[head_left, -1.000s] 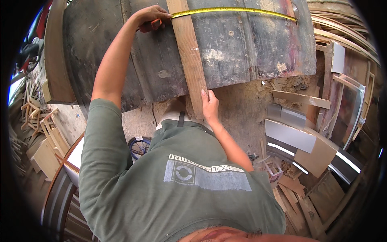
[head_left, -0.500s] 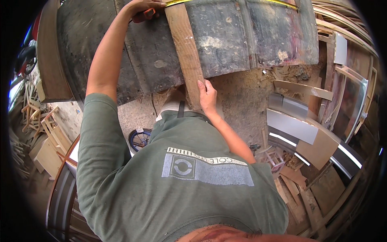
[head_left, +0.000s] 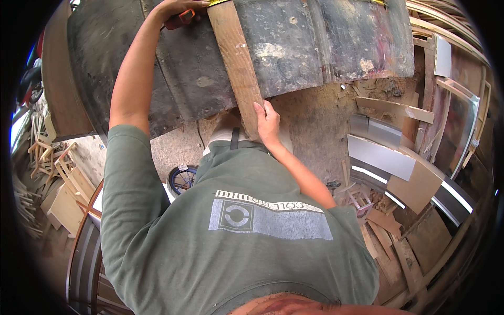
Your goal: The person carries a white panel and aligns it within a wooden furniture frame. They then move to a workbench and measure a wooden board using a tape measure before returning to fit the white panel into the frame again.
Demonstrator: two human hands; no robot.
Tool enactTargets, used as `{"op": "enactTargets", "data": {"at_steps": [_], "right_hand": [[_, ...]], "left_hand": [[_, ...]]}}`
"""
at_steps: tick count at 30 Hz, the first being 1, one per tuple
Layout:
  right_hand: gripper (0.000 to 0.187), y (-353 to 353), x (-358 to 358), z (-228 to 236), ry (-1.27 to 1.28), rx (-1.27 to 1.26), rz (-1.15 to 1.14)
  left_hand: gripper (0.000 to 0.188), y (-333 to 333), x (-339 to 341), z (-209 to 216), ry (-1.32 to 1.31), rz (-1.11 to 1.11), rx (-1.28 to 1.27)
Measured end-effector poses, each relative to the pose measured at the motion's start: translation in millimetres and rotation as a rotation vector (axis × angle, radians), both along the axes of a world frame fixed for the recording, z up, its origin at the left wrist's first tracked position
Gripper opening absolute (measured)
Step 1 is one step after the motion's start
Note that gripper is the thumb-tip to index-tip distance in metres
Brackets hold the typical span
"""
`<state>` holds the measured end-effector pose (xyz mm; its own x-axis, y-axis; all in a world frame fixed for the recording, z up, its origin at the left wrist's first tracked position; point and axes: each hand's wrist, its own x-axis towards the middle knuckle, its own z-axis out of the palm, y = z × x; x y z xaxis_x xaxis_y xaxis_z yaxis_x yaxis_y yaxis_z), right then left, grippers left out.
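Observation:
A brown wooden plank (head_left: 234,55) lies across the dark, stained worktable (head_left: 194,63), its near end jutting past the table's front edge. My right hand (head_left: 269,125) grips that near end, thumb on top and fingers at the right edge. At the plank's far end, my left hand (head_left: 178,7) is closed around an orange-and-black tape measure (head_left: 184,19). Its yellow blade (head_left: 216,2) crosses the plank at the picture's top edge and reappears farther right. The fingertips of my left hand are by the blade, partly cut off by the frame.
Boards and panels (head_left: 380,157) lean in stacks at right, with offcuts (head_left: 391,247) on the floor below. A blue-rimmed wheel (head_left: 182,178) is near my legs. Wooden frame pieces (head_left: 71,168) are piled at left, and a brown panel (head_left: 65,94) borders the table's left end.
The table, plank and hands sit slightly higher and farther left in the picture. Less of the yellow blade shows now. Both hands keep their hold.

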<state>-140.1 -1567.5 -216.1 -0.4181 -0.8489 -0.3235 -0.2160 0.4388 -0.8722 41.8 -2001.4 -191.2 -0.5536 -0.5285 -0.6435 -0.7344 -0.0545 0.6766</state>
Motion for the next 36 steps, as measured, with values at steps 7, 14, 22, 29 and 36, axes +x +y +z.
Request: {"op": "enactTargets", "data": {"at_steps": [7,14,22,29,36], "right_hand": [[0.04,1,1,-3,-0.035,-0.005,-0.025],[0.039,2,0,-6,-0.016,-0.017,-0.017],[0.039,1,-1,-5,-0.04,-0.016,-0.024],[0.039,2,-2,-6,-0.069,-0.036,-0.033],[0.039,3,-2,-8,-0.082,-0.026,-0.04]], "left_hand": [[0.042,-1,1,-7,0.022,0.009,-0.025],[0.042,1,1,-5,0.014,-0.016,-0.066],[0.039,0,2,-7,0.043,0.046,0.03],[0.041,8,1,-1,0.081,0.085,0.015],[0.04,3,3,-5,0.067,0.068,0.02]]}}
